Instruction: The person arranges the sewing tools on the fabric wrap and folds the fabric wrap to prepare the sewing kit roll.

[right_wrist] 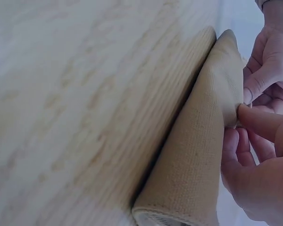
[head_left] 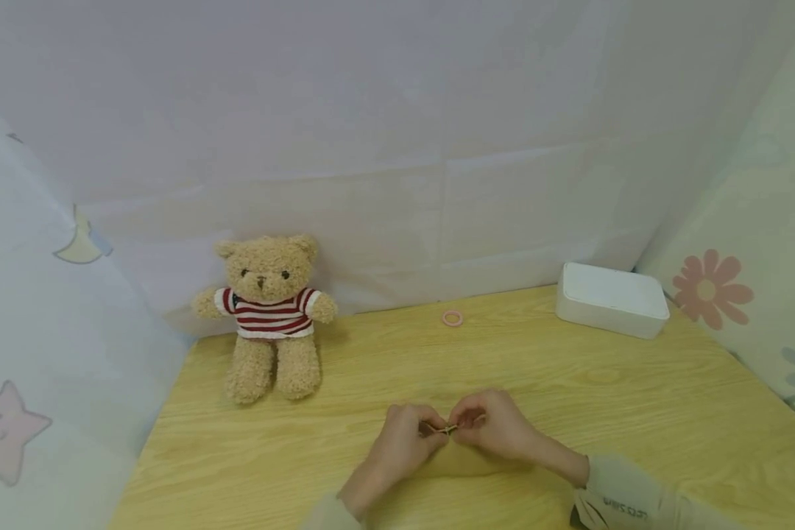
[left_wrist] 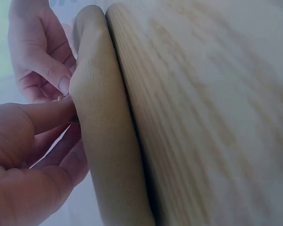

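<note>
A tan woven cloth piece (head_left: 462,462) (left_wrist: 114,141) (right_wrist: 193,136) lies on the wooden table, its body puffed and rounded in both wrist views. Its kind is unclear; one end shows a stitched rim and a pale inside in the right wrist view. From the left, my left hand (head_left: 403,442) (left_wrist: 26,155) pinches the upper edge between thumb and fingers. Close beside it, my right hand (head_left: 500,425) (right_wrist: 266,160) pinches the same edge. The fingertips of both hands nearly meet there. A small dark gap and thin edge lines show between them; finer detail is hidden.
A teddy bear (head_left: 271,320) in a red-and-white striped shirt sits at the back left against the pale cloth wall. Towards the back lies a pink ring (head_left: 452,318). At the back right stands a white box (head_left: 612,302). The wooden table (head_left: 384,361) surrounds them.
</note>
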`<state>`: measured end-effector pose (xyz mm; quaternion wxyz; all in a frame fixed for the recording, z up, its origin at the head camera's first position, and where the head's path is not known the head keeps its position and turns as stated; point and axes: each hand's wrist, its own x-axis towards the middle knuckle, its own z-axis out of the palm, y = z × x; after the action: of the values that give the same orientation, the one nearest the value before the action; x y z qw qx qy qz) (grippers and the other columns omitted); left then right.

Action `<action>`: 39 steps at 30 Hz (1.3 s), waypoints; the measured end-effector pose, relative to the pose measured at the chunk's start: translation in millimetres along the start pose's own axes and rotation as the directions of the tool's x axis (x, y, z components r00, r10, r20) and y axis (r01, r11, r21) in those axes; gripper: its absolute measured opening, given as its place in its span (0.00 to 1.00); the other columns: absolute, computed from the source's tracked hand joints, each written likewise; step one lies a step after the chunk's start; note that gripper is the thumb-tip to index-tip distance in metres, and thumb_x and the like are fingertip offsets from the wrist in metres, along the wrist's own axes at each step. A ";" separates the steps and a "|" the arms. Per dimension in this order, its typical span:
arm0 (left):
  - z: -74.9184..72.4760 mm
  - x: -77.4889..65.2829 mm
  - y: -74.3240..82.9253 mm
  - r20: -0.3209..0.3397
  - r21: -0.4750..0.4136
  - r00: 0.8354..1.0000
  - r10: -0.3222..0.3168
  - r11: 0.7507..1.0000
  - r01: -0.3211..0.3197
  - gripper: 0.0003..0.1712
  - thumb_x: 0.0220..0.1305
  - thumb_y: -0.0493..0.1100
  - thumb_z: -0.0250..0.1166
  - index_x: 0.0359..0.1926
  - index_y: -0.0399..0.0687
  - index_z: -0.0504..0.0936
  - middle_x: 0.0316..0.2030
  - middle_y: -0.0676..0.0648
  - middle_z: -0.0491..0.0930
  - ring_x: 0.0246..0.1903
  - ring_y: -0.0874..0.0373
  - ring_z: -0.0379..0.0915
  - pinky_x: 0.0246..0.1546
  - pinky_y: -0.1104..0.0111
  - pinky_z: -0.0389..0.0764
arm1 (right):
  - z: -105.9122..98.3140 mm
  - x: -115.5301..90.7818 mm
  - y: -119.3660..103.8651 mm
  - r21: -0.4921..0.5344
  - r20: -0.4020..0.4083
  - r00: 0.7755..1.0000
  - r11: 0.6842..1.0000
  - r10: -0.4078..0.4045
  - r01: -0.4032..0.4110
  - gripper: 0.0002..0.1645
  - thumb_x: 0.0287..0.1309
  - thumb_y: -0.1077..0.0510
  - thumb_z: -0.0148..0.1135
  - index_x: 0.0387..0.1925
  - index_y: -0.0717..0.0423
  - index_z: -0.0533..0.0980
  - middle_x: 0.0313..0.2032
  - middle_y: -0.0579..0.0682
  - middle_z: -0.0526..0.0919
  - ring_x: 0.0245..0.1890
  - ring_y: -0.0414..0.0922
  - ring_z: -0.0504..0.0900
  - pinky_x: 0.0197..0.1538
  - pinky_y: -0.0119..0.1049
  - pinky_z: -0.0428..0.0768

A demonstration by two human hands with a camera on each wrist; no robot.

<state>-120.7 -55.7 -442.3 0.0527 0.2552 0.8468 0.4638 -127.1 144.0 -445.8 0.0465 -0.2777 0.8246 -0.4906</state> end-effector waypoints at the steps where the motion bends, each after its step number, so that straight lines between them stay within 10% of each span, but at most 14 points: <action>1: 0.5 -0.3 -0.1 -0.006 -0.002 1.000 -0.004 1.000 0.004 0.06 0.51 0.30 0.71 0.33 0.38 0.85 0.32 0.46 0.85 0.29 0.63 0.81 0.31 0.79 0.77 | 0.2 -0.3 -0.3 0.000 -0.002 1.000 1.000 0.003 -0.003 0.08 0.46 0.69 0.71 0.31 0.58 0.82 0.30 0.46 0.84 0.29 0.35 0.78 0.35 0.31 0.80; 18: -7.0 -2.7 3.4 0.082 -0.055 0.990 -0.111 0.992 0.116 0.13 0.46 0.31 0.73 0.36 0.41 0.83 0.36 0.48 0.83 0.31 0.61 0.79 0.32 0.75 0.78 | -4.5 -0.3 -4.5 0.060 0.071 0.995 0.995 0.073 -0.078 0.13 0.43 0.71 0.71 0.33 0.58 0.80 0.31 0.48 0.82 0.30 0.39 0.79 0.35 0.31 0.80; 39: 2.5 -2.7 -6.6 0.010 -0.244 0.983 -0.181 0.953 0.178 0.08 0.50 0.35 0.73 0.34 0.40 0.85 0.33 0.46 0.84 0.30 0.59 0.81 0.29 0.72 0.80 | -2.8 -1.3 -4.4 0.072 0.038 0.985 0.983 0.168 -0.170 0.12 0.42 0.69 0.73 0.32 0.58 0.81 0.32 0.49 0.83 0.32 0.43 0.80 0.37 0.30 0.79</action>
<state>-120.1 -58.0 -449.5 0.1204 0.1661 0.8033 0.5591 -125.2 145.3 -440.9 0.1114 -0.2124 0.8254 -0.5111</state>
